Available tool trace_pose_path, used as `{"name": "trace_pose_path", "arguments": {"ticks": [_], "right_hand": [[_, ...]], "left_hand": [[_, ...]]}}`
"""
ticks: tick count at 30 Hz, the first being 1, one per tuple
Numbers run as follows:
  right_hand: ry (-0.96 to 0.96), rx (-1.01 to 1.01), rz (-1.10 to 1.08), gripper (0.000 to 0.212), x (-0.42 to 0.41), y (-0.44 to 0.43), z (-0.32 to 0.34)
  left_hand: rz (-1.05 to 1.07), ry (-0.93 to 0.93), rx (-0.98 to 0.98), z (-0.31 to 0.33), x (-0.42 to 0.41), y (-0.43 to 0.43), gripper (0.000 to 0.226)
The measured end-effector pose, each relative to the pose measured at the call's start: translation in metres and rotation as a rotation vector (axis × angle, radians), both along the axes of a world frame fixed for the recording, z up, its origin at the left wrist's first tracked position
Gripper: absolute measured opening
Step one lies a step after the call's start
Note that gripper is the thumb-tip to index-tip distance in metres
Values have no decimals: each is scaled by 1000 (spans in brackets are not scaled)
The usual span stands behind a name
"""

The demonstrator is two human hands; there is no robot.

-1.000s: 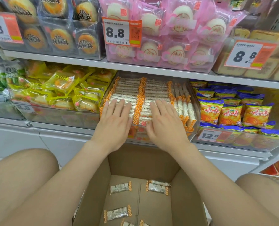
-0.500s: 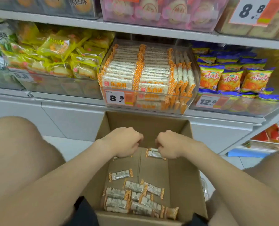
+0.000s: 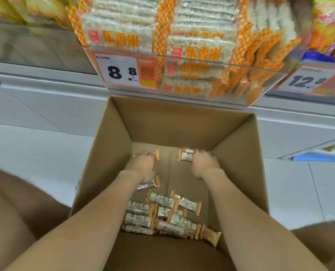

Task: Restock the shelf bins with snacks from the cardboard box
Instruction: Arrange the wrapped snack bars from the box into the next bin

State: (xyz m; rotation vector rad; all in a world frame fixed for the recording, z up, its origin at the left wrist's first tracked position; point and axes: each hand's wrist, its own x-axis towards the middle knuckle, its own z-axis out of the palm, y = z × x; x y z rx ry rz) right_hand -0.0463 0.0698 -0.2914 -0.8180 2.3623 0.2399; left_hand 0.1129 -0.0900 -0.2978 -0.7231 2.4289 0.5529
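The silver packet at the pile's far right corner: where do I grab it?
I'd pinch the silver middle of that packet across its long edges, coming straight down: it lies flat on the pile, and the cardboard box walls block side approach.

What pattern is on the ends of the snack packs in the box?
Orange-and-white checks, seen best in the head view on the packs.

Bright, even overhead light with soft shadows. The darkest patch is the near inner wall of the cardboard box (image 3: 162, 251), bottom centre. Motion blur covers the whole frame. It is worst along the top, where the shelf bin (image 3: 202, 75) smears. Left hand (image 3: 143, 167) and right hand (image 3: 203, 163) are soft-edged. Foil packets (image 3: 162, 212) glint. Wide-angle stretch: forearms swell toward the lower edge.
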Motion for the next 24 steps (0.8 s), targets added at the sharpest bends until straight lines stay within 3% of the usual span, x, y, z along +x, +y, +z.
{"name": "trace_pose_path", "arguments": {"ticks": [6, 11, 15, 18, 20, 22, 24], "right_hand": [[-55, -8, -16, 83, -13, 4, -77], [-58, 20, 2, 68, 7, 12, -93], [-12, 16, 44, 69, 30, 20, -99], [-244, -171, -136, 65, 43, 21, -104], [-393, -288, -311, 78, 45, 19, -103], [-515, -318, -389, 89, 42, 19, -96], [-656, -305, -489, 87, 37, 18, -86]], "left_hand": [[97, -73, 96, -57, 8, -10, 86], [118, -138, 101, -81, 9, -6, 100], [103, -73, -14, -91, 9, 7, 91], [89, -33, -80, -89, 11, 12, 81], [67, -39, -106, -88, 13, 11, 76], [64, -46, -133, -89, 16, 13, 69], [112, -41, -113, -89, 19, 15, 59]]}}
